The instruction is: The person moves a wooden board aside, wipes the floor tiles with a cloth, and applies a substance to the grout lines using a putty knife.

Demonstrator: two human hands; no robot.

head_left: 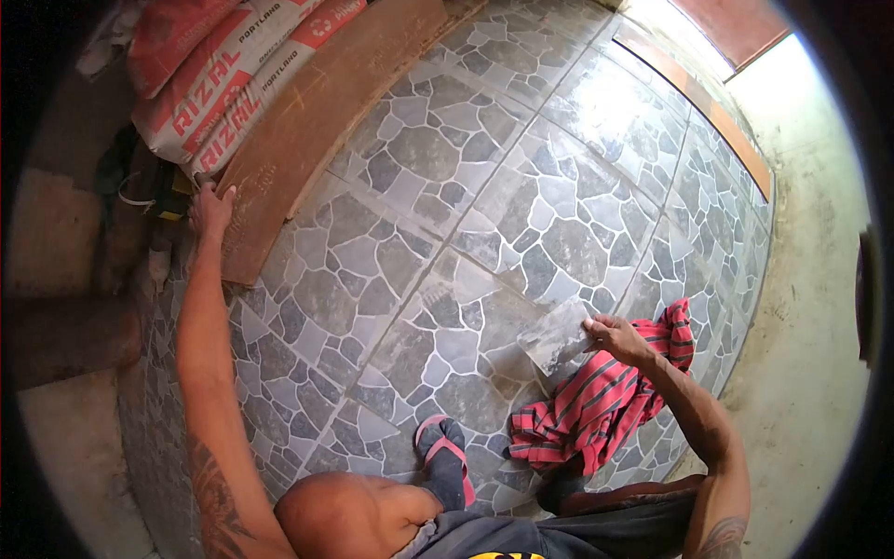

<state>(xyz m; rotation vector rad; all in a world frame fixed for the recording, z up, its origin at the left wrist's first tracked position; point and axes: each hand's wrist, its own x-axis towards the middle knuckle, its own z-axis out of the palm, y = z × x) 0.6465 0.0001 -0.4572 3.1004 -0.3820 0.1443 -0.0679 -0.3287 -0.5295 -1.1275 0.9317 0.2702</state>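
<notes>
My left hand [212,207] reaches out at the left, its fingers at the near end of a long brown wooden board [307,126], just below the stacked red and white cement bags [209,93]. Whether the fingers grip anything there is hard to make out. In my right hand [616,337] is a flat grey rectangular plate [556,337], pinched at its right edge and held above the tiled floor [410,279]. A red and black striped cloth [605,410] lies crumpled on the floor under and beside that hand.
A brown board [694,93] lies along the far right edge of the floor by the pale wall [810,186]. Near my left hand are a yellow and dark object [170,200] and a small bottle [159,264]. My sandalled foot [445,456] is at the bottom.
</notes>
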